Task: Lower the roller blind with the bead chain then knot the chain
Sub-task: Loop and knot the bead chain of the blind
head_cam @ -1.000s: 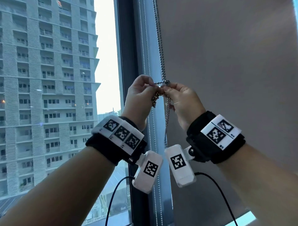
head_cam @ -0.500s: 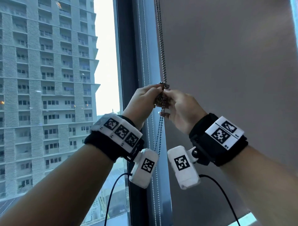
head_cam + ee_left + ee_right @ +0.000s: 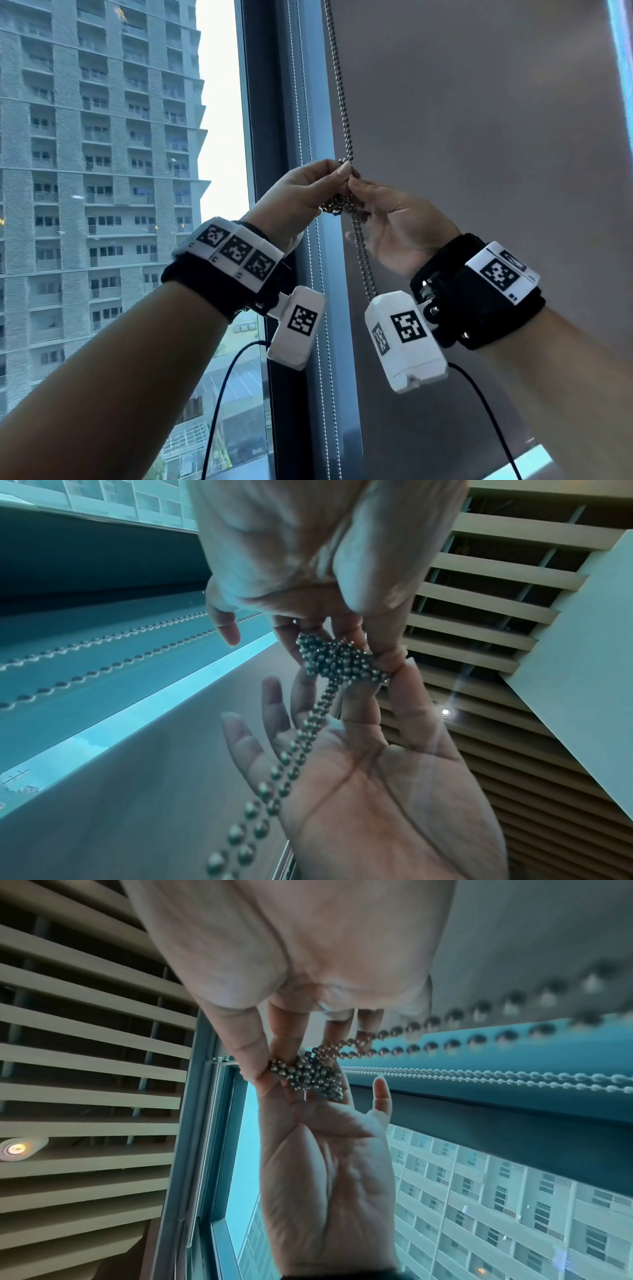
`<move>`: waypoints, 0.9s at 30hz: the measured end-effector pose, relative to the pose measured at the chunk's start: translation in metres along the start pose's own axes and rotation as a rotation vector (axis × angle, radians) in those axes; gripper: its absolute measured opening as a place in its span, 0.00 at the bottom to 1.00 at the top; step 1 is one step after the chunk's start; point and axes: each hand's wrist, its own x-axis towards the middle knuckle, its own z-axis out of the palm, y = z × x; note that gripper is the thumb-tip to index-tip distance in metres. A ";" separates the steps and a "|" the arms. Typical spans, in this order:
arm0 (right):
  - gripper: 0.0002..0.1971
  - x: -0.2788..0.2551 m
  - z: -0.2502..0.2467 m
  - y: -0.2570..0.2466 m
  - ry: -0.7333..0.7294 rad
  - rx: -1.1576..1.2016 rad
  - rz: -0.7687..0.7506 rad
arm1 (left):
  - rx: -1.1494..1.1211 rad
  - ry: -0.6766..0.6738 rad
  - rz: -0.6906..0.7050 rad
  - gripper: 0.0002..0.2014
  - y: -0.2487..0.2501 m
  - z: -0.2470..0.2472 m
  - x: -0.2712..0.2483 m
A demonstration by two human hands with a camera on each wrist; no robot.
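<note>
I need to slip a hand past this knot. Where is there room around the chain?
Free: in front of the roller blind, right of the right hand; in front of the window glass, left of the left hand. Crowded: the knot pinched between both hands, and below, where the bead chain hangs between the wrist cameras.

Head view faces window; wrist views (close, upward) share the knot (image 3: 337,661).

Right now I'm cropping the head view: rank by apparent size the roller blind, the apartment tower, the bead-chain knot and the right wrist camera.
1. roller blind and apartment tower: similar, unranked.
2. right wrist camera, enlarged by nearness.
3. bead-chain knot.
</note>
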 end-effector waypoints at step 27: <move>0.09 0.003 -0.003 -0.008 0.305 -1.112 -0.447 | 0.968 0.066 0.290 0.13 0.014 -0.027 0.006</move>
